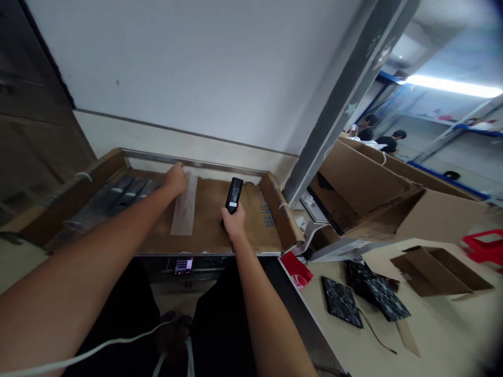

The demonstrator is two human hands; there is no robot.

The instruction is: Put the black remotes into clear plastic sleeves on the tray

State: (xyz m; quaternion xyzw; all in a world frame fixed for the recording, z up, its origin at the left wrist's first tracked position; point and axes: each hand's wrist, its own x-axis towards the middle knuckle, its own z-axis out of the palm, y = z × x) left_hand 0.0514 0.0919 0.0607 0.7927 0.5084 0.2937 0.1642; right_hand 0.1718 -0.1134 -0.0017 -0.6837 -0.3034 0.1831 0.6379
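Observation:
My right hand is wrapped round the lower part of a slim black box with fine print and a white label, held upright over the cardboard-lined tray. To its left, a clear plastic sleeve lies flat on the cardboard. My left hand is closed at the upper edge of that sleeve, its fingertips partly hidden. Several dark items in clear sleeves lie side by side on the tray's left, partly covered by my left forearm.
A large open carton stands to the right, beside a grey post. Dark patterned flat packs and a smaller open carton are on the floor. A lit phone sits below the tray edge. Two people appear far back right.

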